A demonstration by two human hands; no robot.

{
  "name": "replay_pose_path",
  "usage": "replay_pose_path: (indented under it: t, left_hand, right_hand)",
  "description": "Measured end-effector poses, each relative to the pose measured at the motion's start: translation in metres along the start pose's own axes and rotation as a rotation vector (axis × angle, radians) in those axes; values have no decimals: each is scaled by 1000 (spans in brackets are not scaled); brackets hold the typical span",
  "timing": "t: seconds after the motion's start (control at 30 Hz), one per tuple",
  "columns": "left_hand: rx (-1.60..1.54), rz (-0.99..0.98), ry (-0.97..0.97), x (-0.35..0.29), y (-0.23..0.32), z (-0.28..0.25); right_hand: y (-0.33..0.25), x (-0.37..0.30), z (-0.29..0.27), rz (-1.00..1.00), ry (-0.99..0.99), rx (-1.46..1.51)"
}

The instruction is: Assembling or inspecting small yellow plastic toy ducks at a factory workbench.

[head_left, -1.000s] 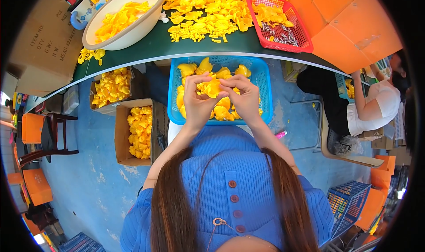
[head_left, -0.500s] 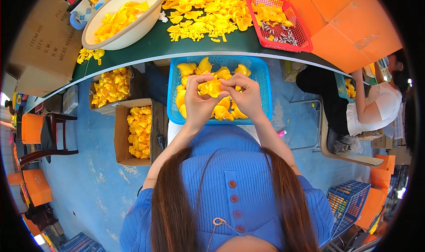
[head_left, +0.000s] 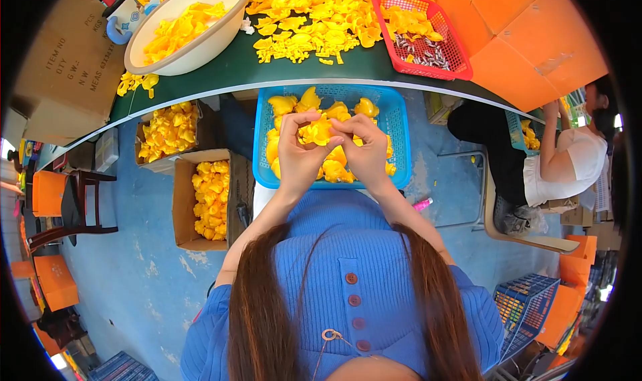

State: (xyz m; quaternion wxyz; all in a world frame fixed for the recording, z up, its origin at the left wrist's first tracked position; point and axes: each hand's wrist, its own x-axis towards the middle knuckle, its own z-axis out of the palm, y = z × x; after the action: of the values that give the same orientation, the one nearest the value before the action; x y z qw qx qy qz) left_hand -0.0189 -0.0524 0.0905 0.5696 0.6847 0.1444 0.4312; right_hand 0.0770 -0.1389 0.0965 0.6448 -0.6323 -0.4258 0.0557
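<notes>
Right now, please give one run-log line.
left hand: holds yellow piece | right hand: at its right edge | blue basket: below both hands

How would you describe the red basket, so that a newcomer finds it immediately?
Find the dark green table across the picture's top. On its right part, left of the orange cardboard, sits the red basket. Unlike the yellow heap beside it, it also contains small silvery pieces.
</notes>
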Motion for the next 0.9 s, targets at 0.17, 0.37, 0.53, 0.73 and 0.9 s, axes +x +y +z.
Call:
replay_pose_path:
  t: [0.17, 0.37, 0.53, 0.73, 0.9]
  left_hand:
    - [-19, -77, -17, 0, 2, 1]
    - [-170, -107, 6, 1, -2, -1]
    - [-221, -145, 30, 0, 8, 4]
    - [-205, -106, 15, 2, 6, -1]
    - [-314, -180, 23, 0, 11, -1]
  right_hand:
    - [-5, 1, -1, 14, -7, -32]
    - [-1, 3, -8, 74, -75, 72]
    - [-9, 5, -11, -16, -131, -4]
    - [-1, 6, -10, 15, -125, 89]
    - [-14, 11, -17, 248, -142, 200]
